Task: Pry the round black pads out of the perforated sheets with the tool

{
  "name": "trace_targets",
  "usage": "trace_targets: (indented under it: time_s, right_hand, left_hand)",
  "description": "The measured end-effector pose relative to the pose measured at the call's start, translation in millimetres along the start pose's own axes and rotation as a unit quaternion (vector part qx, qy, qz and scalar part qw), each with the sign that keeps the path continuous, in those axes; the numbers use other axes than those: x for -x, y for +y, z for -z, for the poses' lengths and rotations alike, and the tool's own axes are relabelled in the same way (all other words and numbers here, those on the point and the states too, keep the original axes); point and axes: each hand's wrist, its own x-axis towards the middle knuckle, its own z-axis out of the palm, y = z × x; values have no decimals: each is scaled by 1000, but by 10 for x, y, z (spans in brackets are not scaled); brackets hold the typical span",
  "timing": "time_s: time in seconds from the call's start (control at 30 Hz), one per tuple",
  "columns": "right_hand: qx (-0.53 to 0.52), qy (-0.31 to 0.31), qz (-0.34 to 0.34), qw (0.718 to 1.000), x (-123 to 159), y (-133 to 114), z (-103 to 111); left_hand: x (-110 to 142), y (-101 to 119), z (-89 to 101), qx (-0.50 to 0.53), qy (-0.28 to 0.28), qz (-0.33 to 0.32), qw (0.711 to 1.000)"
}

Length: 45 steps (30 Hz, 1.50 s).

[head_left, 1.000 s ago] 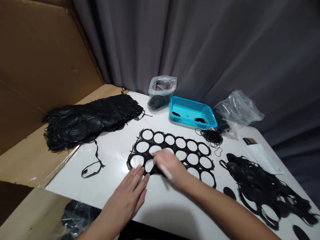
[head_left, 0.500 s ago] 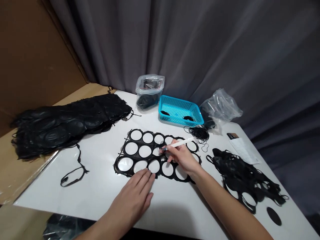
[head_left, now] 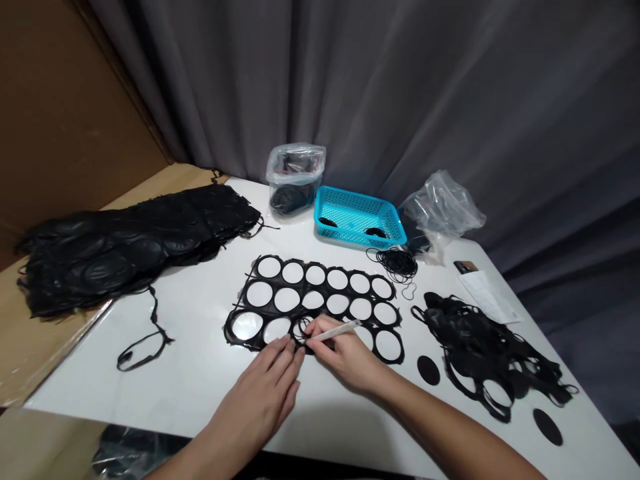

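A black rubber-like sheet [head_left: 274,311] with rows of large round holes lies flat on the white table. My left hand [head_left: 267,383] rests palm down at the sheet's near edge, fingers stretched out and fingertips on the rim. Just right of those fingertips, my right hand [head_left: 345,350] pinches a slim white pen-shaped tool [head_left: 336,331]. Its working tip is too small to make out, down at a near-row hole. Thin black loops [head_left: 303,325] show in that hole, by the right fingers; whether they are loose I cannot tell.
Behind the sheet are a turquoise basket [head_left: 357,239] with a few black pieces, a pile of thin black rings [head_left: 397,265] and clear bags [head_left: 296,175]. Stacked black sheets [head_left: 135,240] lie left; tangled black scraps [head_left: 483,333] and black discs [head_left: 547,427] lie right.
My right hand moved from the near-left part of the sheet to its middle, then back to the near row beside my left hand. The left hand shifted slightly right along the sheet's edge.
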Motion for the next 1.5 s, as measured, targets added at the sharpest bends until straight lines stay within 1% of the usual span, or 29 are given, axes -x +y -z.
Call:
trace_targets:
  time_s: [0.1, 0.17, 0.27, 0.3, 0.33, 0.37, 0.4, 0.43, 0.47, 0.5, 0.53, 0.6, 0.63, 0.67, 0.73, 0.8, 0.83, 0.93, 0.97, 1.0, 1.03, 1.07, 1.1, 1.2, 1.23, 1.27, 1.3, 1.37, 1.5]
  right_hand:
    - [24, -2, 23, 999, 13, 18, -16]
    - [57, -6, 50, 997, 49, 27, -60]
    - [146, -35, 125, 981, 94, 26, -126]
    - [173, -44, 148, 973, 87, 26, -122]
    - [188, -38, 160, 968, 63, 32, -92]
    - [189, -12, 156, 970, 21, 46, -33]
    - [176, 35, 134, 975, -35, 74, 57]
    - [155, 101, 101, 978, -100, 115, 174]
    - [129, 176, 57, 974, -166, 171, 311]
    - [107, 246, 9, 963, -224, 240, 457]
    - [87, 300, -26, 950, -269, 317, 599]
    - [24, 357, -71, 931, -306, 472, 838]
    - [-17, 368, -85, 926, -297, 537, 922]
    - [-66, 370, -95, 922, -274, 587, 979]
    - [-176, 357, -110, 911, -202, 630, 1023]
    - [-290, 317, -130, 894, -123, 601, 998]
    - [-343, 292, -143, 882, -88, 566, 969]
    - [-456, 227, -181, 841, -2, 433, 828]
    - [-477, 212, -185, 833, 26, 391, 765]
    - [-490, 194, -184, 830, 55, 355, 694]
    - [-492, 174, -181, 833, 88, 324, 620]
    - [-482, 152, -177, 845, 124, 300, 544]
    - [-456, 126, -172, 864, 162, 281, 472]
    - [-299, 69, -143, 941, 265, 244, 305]
    - [-239, 61, -128, 961, 289, 235, 271]
    - [-187, 58, -112, 974, 306, 228, 247]
    - [-148, 59, -99, 982, 315, 222, 232]
    - [-104, 63, -78, 989, 318, 217, 216]
    - [-64, 71, -52, 994, 303, 229, 204]
  left_hand:
    - [4, -1, 7, -12, -2, -6, 1000]
    - [5, -4, 11, -24, -8, -11, 1000]
    - [-7, -9, 20, -21, -14, -14, 1000]
    - [-14, -11, 25, -17, -13, -14, 1000]
    - [-23, -14, 31, -13, -12, -15, 1000]
    - [-30, -17, 36, -11, -11, -16, 1000]
    - [-37, -22, 42, -11, -13, -16, 1000]
    - [-40, -28, 46, -12, -14, -18, 1000]
    - [-41, -35, 48, -14, -16, -19, 1000]
    - [-39, -45, 49, -16, -18, -21, 999]
    - [-35, -58, 47, -19, -17, -24, 999]
    - [-28, -86, 45, -20, -9, -32, 999]
    - [-30, -100, 48, -19, -3, -36, 999]
    - [-39, -111, 55, -15, 1, -37, 999]
    - [-84, -115, 84, -3, 7, -28, 1000]
    - [-161, -87, 121, 15, 9, -18, 1000]
    - [-206, -61, 133, 24, 12, -24, 999]
    - [-324, 46, 111, 48, 7, -94, 994]
    - [-349, 82, 83, 49, 2, -114, 992]
    - [-364, 112, 48, 45, -3, -122, 992]
    - [-372, 135, 11, 35, -7, -118, 992]
    - [-373, 151, -26, 21, -7, -106, 994]
    - [-369, 160, -58, 8, -5, -93, 996]
    - [-354, 164, -110, -13, -1, -73, 997]
    - [-352, 164, -113, -15, -3, -73, 997]
    - [-352, 164, -113, -19, -4, -75, 997]
    - [-354, 165, -110, -23, -8, -76, 997]
    - [-361, 169, -104, -28, -14, -77, 997]
    - [-375, 171, -100, -23, -14, -79, 997]
